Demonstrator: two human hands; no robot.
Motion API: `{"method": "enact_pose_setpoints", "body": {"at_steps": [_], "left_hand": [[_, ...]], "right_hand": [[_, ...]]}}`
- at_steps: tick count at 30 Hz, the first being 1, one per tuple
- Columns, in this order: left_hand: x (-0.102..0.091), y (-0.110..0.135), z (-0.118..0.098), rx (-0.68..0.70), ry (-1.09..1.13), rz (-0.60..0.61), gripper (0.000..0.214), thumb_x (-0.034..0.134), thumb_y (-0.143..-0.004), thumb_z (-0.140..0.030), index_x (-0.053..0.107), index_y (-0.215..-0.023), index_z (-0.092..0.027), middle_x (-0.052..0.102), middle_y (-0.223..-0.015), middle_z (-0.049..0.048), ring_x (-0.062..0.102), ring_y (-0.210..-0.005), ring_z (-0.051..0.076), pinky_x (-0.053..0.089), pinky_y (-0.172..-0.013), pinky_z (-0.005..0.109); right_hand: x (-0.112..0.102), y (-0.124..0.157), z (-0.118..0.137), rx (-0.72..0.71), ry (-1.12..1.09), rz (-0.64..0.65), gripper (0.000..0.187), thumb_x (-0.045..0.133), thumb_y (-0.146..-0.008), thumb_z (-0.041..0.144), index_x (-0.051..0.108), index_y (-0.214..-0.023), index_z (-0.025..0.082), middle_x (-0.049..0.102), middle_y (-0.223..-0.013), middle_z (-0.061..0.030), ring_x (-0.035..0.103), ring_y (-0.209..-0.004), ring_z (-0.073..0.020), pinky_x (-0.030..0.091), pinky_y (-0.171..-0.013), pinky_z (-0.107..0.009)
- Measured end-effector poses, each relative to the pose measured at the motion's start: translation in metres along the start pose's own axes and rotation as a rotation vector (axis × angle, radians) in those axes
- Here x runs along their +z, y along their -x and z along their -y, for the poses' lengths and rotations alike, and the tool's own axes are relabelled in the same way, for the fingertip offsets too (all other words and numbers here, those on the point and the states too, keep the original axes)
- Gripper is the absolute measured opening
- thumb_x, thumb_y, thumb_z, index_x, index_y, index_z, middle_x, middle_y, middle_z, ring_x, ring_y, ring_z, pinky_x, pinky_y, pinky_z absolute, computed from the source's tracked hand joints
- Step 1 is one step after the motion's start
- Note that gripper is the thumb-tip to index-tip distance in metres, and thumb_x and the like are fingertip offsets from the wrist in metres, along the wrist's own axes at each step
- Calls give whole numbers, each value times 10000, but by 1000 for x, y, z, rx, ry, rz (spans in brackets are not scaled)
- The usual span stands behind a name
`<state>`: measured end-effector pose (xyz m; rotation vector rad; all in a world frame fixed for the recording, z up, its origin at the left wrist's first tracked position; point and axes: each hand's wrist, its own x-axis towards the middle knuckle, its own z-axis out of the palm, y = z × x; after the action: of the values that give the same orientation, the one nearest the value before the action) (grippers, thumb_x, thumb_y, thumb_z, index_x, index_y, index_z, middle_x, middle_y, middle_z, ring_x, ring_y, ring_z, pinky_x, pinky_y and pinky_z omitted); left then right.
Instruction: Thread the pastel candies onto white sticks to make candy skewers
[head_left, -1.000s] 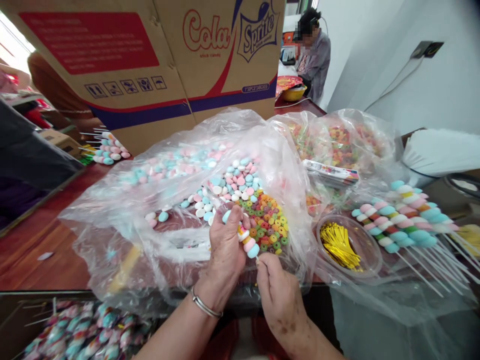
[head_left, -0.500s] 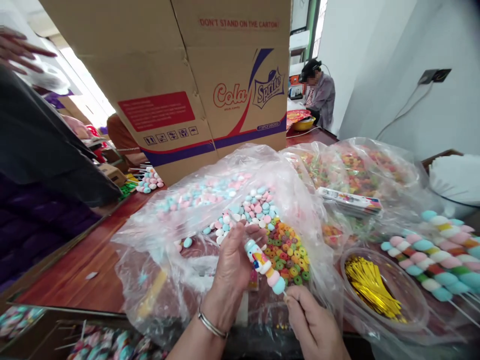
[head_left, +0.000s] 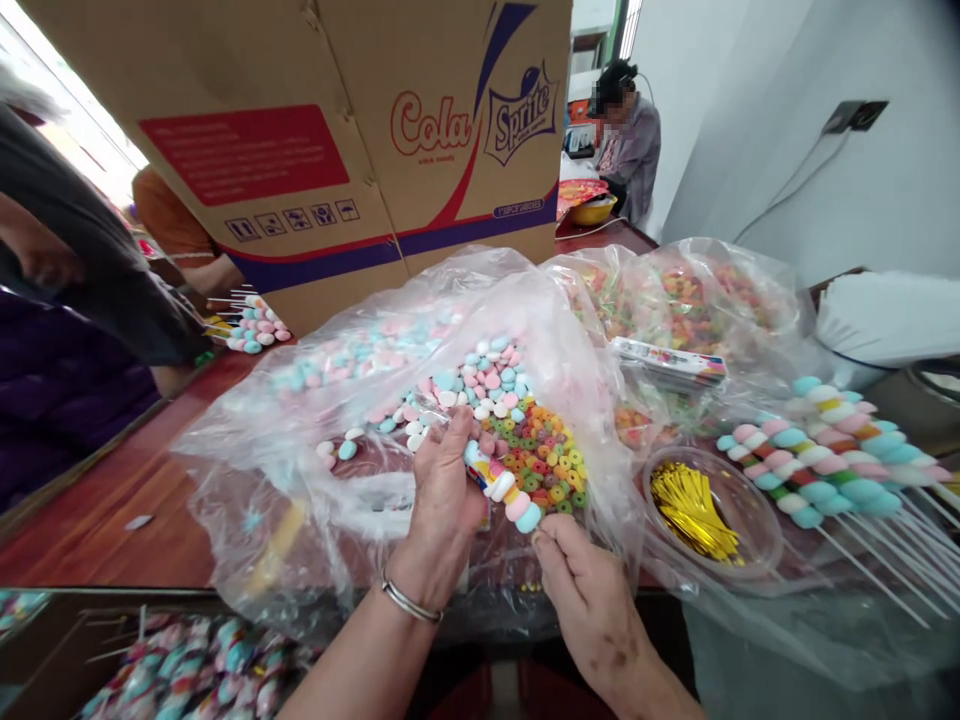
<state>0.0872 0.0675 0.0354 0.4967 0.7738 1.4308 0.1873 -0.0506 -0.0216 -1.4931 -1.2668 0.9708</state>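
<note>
A candy skewer (head_left: 516, 502) of pink, white, blue and yellow soft sweets slants between my hands, its far part in a printed wrapper (head_left: 484, 466). My left hand (head_left: 444, 478), with a metal bangle at the wrist, is closed round that wrapped part. At the near end, my right hand (head_left: 581, 580) pinches the stick just below the blue sweet. Beyond my hands lie loose pink, white and blue sweets (head_left: 491, 375) and ring-shaped gummies (head_left: 551, 450) in several colours. Clear plastic sheeting (head_left: 300, 490) surrounds them.
Finished-looking skewers (head_left: 832, 450) lie at the right beside a clear bowl of gold ties (head_left: 690, 510). A large carton (head_left: 300, 130) stands behind the sweets. Packed skewers (head_left: 202, 670) fill a box at the lower left. One person (head_left: 634, 150) sits far back; others are at the left.
My view has shifted, so the table sits higher in it. My left hand has closed further round the printed wrapper, covering more of it. My right hand keeps its pinch on the stick.
</note>
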Motion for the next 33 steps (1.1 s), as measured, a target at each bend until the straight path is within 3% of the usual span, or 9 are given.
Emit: {"method": "enact_pose_setpoints", "body": {"at_steps": [5,9,12,16,19,23,27,33], "left_hand": [[-2,0,1,-13,14,71,245,781,-728,-215,545,-753,-158,501,-609,-77,464,-456,55,473,-492,220],[-1,2,2,1,18,80,232,777,-742,-220,555,-756,-156,500,-609,-75,469,-466,57,481,-508,226],[1,6,6,37,17,71,248,803,-713,-210,568,-777,-164,494,-598,-83,453,-458,50,480,-523,222],[5,14,12,69,-2,60,283,830,-680,-222,587,-820,-184,517,-570,-85,480,-464,64,481,-543,225],[3,16,13,9,0,39,300,818,-697,-353,612,-826,-177,614,-669,-33,554,-520,88,503,-574,242],[-4,14,6,-186,106,81,466,693,-745,-584,663,-873,-137,679,-795,64,645,-666,174,543,-638,303],[-11,11,2,-265,183,183,417,767,-712,-452,679,-928,-107,660,-817,68,636,-696,178,550,-645,309],[-11,11,5,-248,191,294,291,771,-751,-342,661,-932,-143,557,-698,-13,587,-632,124,547,-689,285]], "right_hand": [[-1,-4,13,346,-604,123,293,511,-870,448,458,-708,209,312,-426,110,206,-366,-54,156,-356,-179],[1,-4,20,416,-887,159,252,552,-851,424,486,-744,204,308,-401,125,162,-342,-45,149,-344,-173],[5,-2,16,366,-759,122,273,489,-892,449,479,-760,210,304,-419,116,191,-349,-58,169,-352,-182],[10,-3,8,32,-100,-70,270,460,-898,418,509,-740,205,394,-500,54,355,-445,-96,262,-445,-222],[11,-4,5,-121,152,-116,238,423,-902,364,534,-771,199,435,-527,31,404,-473,-114,276,-494,-254],[8,-3,8,-7,-94,45,273,377,-950,387,466,-761,211,397,-522,58,385,-466,-98,296,-471,-221],[7,-3,11,159,-418,195,300,390,-953,429,455,-762,207,366,-446,96,313,-386,-68,244,-390,-182],[9,-2,7,151,-425,191,317,377,-961,438,477,-787,193,381,-436,97,312,-378,-63,255,-393,-176]]}}
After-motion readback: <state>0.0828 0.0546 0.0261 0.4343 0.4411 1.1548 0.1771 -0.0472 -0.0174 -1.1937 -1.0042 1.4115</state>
